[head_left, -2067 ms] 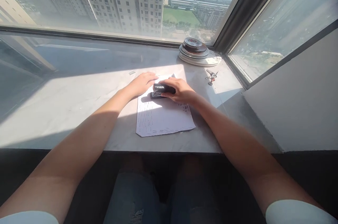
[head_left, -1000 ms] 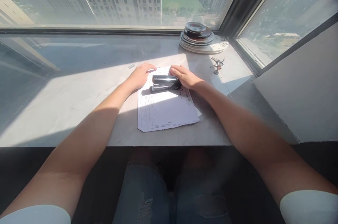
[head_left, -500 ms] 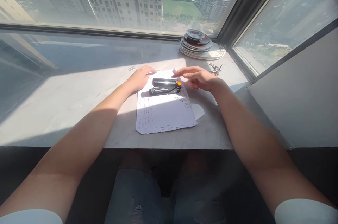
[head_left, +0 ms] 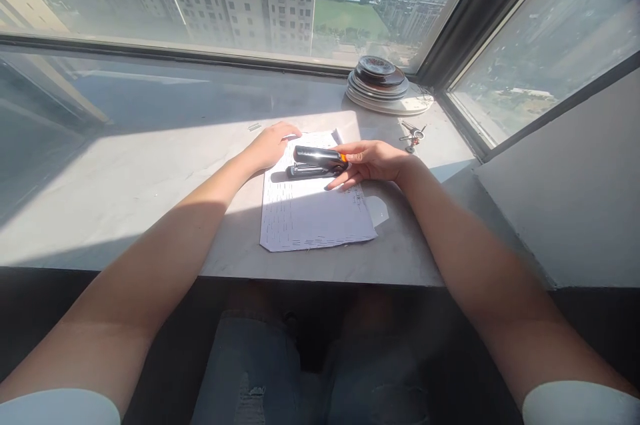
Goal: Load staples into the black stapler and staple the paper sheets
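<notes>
Hands apart from each other, with a black stapler point(head_left: 317, 157) between. Left hand point(head_left: 273, 145) palm down at the far left corner of the paper point(head_left: 320, 218), fingers loose, slightly bent, and pointing inward near the far edge. Left forearm point(head_left: 195, 231) slanting up from the lower left across the near edge of the windowsill point(head_left: 150, 171), nearly straight into the wrist. Right hand point(head_left: 375, 161) clasped on the rear end of the stapler, at the orange part point(head_left: 344, 158), with digits on its far side and others stretched leftward over the paper on its near side; firmness of the hold, cannot tell. Right wrist bent inward, knuckles toward the right edge of the paper, right forearm point(head_left: 445, 231) rising from the lower right over the near edge of the windowsill.

Stapler set crosswise on the far half of the paper, front end toward the left edge, top arm raised from the base. Paper marked with lines along its left edge, far right corner curled up, near half in shadow.

Stack of plates point(head_left: 377, 95) in the far right corner of the windowsill; small metal tool point(head_left: 414, 137) in front, toward the right edge. Short grey strips point(head_left: 255, 127) just beyond the left hand. Below the near edge, ripped jeans point(head_left: 255, 365).
</notes>
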Available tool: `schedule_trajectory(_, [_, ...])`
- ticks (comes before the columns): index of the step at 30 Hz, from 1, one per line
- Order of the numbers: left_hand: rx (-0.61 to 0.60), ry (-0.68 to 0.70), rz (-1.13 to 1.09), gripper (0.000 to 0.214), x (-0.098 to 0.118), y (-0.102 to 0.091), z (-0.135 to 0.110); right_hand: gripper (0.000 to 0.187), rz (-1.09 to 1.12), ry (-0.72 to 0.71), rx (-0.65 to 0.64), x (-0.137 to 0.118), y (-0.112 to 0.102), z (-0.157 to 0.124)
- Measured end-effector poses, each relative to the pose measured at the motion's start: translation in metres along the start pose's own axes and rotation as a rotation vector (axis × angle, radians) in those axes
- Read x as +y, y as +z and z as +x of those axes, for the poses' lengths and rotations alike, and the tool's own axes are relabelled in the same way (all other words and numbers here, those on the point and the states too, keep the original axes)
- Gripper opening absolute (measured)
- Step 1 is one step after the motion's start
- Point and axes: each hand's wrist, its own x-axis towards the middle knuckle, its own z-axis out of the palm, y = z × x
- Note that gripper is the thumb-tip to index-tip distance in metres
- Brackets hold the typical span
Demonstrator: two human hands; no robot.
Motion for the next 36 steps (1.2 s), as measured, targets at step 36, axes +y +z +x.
schedule_trajectory(36, [0.226,0.004,-0.268,0.042,0.009,-0.009,0.005,0.038,-0.714,-0.624,0.638,0.002,0.036,0.018])
